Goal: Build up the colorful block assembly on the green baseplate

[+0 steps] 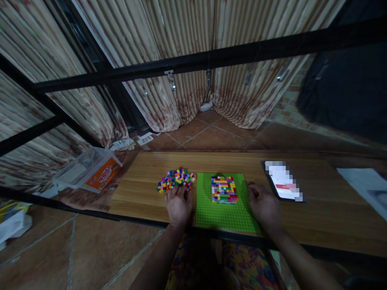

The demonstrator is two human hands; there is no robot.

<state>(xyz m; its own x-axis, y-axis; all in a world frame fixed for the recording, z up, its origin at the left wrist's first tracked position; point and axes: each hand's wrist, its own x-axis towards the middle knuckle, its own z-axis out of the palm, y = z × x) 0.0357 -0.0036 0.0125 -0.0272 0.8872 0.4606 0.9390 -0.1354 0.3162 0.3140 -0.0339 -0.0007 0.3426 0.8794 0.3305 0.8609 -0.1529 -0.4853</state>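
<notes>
Pinching singly from the near edge of the loose toy-brick pile (177, 179), at the green studded baseplate's (223, 216) ten o'clock, should work best. The left hand (179, 206) bends over that edge; the right hand (265, 206) curls at three; I cannot tell whether either grips anything. One baseplate, one multicoloured brick block (224, 189) toward its twelve, one smartphone (282, 181) at two; the pile defies counting.

- A single head-worn camera looks forward and down from above the wearer's floral-covered lap (248, 262) at the bottom edge.
- It faces across the wooden worktop (133, 185) towards striped curtains (242, 24).
- Both forearms enter from below; the green studded baseplate (223, 219), within arm's reach, lies below centre.
- The wide view takes in tiled floor (111, 245) too.
</notes>
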